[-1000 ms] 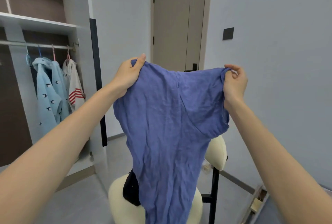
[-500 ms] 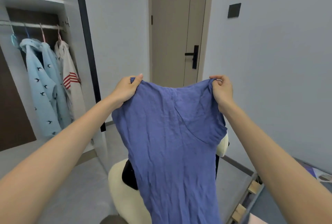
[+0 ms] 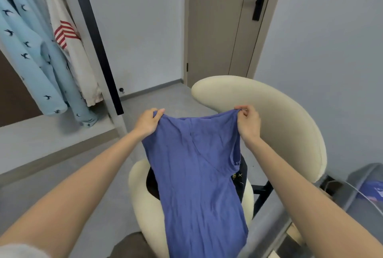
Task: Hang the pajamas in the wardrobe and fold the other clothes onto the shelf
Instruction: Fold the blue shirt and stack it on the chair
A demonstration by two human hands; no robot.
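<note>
Wardrobe [image 3: 51,133] takes up the left side. The top and left edges cut it off, so only its pale base and a dark-edged upright show, and whatever the clothes hang from is out of view. The door [image 3: 217,29] in the far corner is closed, with its top out of frame.

A cream chair [image 3: 279,123] stands in the middle. Its curved back is plain to see, but the seat is mostly hidden behind the shirt [image 3: 196,175]. The shirt is blue-violet and finely wrinkled all over. It is held up by its top edge in front of the chair and hangs straight down across the seat. One short sleeve shows on its right side, and its lower end runs off the bottom edge.

Pale blue pajamas [image 3: 27,50] with small dark birds hang in the wardrobe, their upper part cut off. A white top [image 3: 70,50] with red stripes hangs just beside them. At lower right a grey bar [image 3: 269,230] is too blurred to identify.

A dark garment [image 3: 152,183] lies on the seat, and only its edges peek out either side of the shirt. The small pale marks on it are unreadable.

The left hand [image 3: 147,123] pinches the shirt's top left corner with the thumb over the cloth, and its other fingers are hidden behind. The right hand [image 3: 248,123] pinches the top right corner, with its fingers curled together on the hem.
</note>
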